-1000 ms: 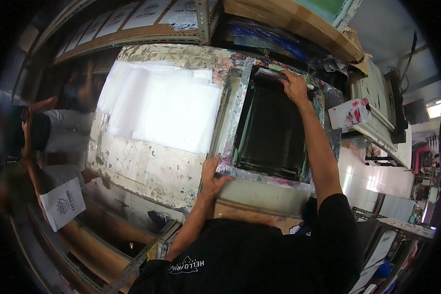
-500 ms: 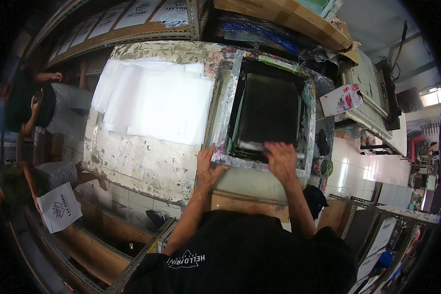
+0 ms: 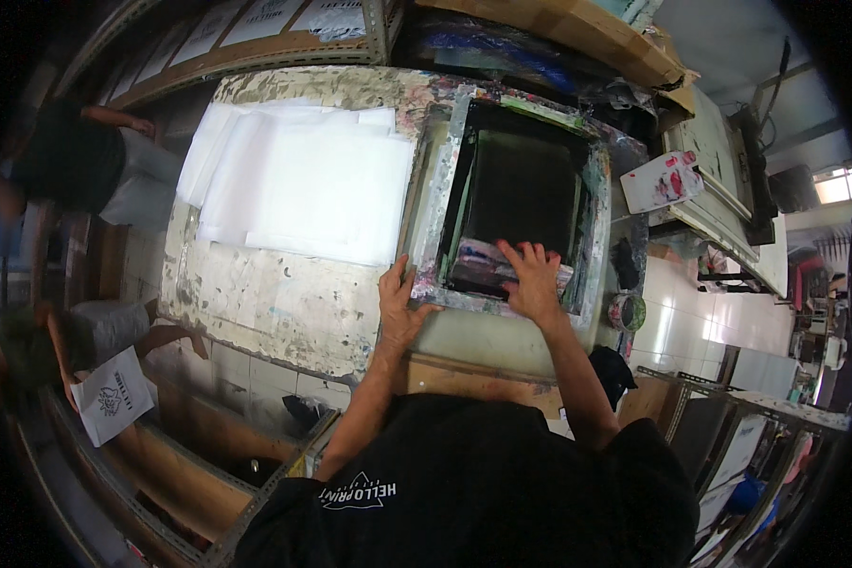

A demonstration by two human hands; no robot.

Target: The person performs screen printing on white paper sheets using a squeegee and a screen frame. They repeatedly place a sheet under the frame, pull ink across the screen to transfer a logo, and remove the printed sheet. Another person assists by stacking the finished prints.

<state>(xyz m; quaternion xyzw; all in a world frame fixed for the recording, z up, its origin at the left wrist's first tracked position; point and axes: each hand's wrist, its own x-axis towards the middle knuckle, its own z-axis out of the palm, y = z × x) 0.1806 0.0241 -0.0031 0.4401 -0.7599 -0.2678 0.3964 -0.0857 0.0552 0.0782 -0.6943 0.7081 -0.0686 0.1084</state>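
Observation:
A screen printing frame [image 3: 442, 189], smeared with paint, lies on the stained table [image 3: 275, 308]. Its dark inked mesh [image 3: 525, 185] faces up. My left hand [image 3: 402, 308] grips the frame's near left corner, thumb along the near rail and fingers up the left side. Inside the frame, at its near end, a paint-stained squeegee [image 3: 481, 260] lies across the mesh. My right hand [image 3: 535, 289] is closed over the squeegee's right part, with fingers over its far side. Whatever lies beneath the mesh is hidden.
Left of the frame, white sheets [image 3: 303, 180] overlap in a loose pile. A small tin [image 3: 626, 310] stands off the frame's near right corner. Shelving with printed sheets [image 3: 284, 19] runs along the far left. At left, one co-worker holds a printed white bag [image 3: 114, 396]; another person stands farther back.
The squeegee has tipped, so its broad face now shows. My right hand has shifted slightly up over it with fingers more spread. My left hand stays on the frame corner.

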